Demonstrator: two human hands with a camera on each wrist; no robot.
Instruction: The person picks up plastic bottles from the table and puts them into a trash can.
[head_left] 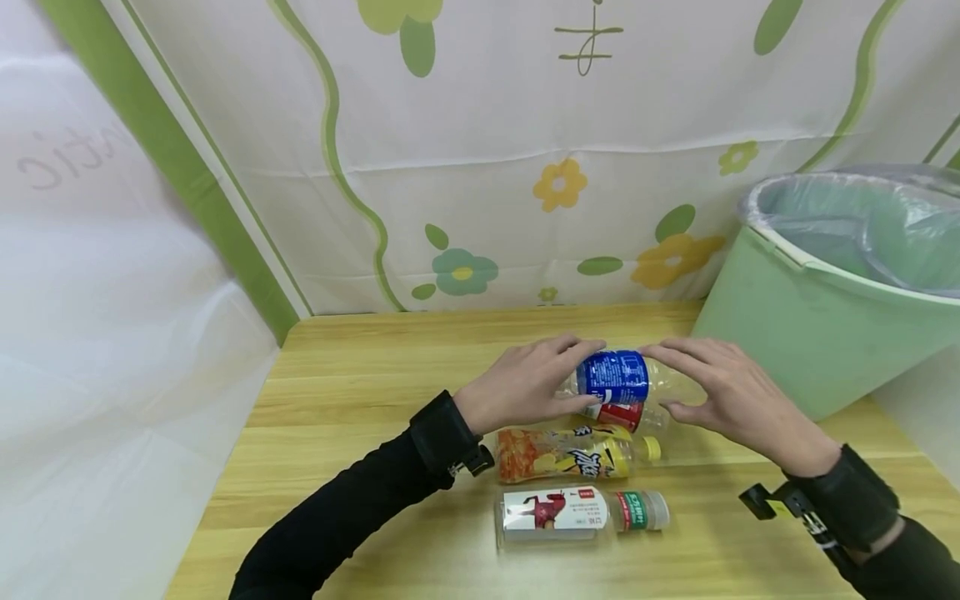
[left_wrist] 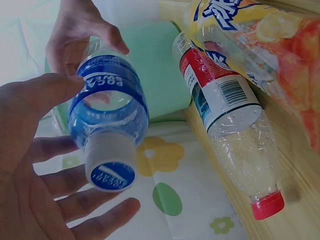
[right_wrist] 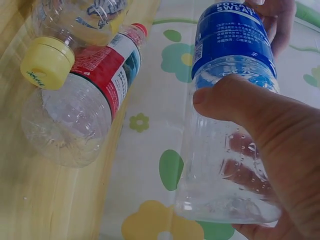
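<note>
A clear plastic bottle with a blue label (head_left: 617, 377) lies sideways between my two hands, above the other bottles. My left hand (head_left: 528, 379) is at its capped end, thumb at the label and the other fingers spread behind; the white cap (left_wrist: 112, 170) faces the left wrist camera. Around the base end, my right hand (head_left: 723, 392) grips with its thumb in front, and its fingers show through the clear plastic (right_wrist: 220, 165). Directly below is a bottle with a red and white label (left_wrist: 220, 85) and red cap, partly hidden in the head view.
Nearer me lie a yellow-capped bottle with an orange and yellow label (head_left: 566, 454) and a white-labelled bottle (head_left: 555, 510) with a green band near its cap. A lined green bin (head_left: 817, 325) stands at the right. Behind the wooden table (head_left: 375, 358) hangs a flower-print curtain (head_left: 480, 208).
</note>
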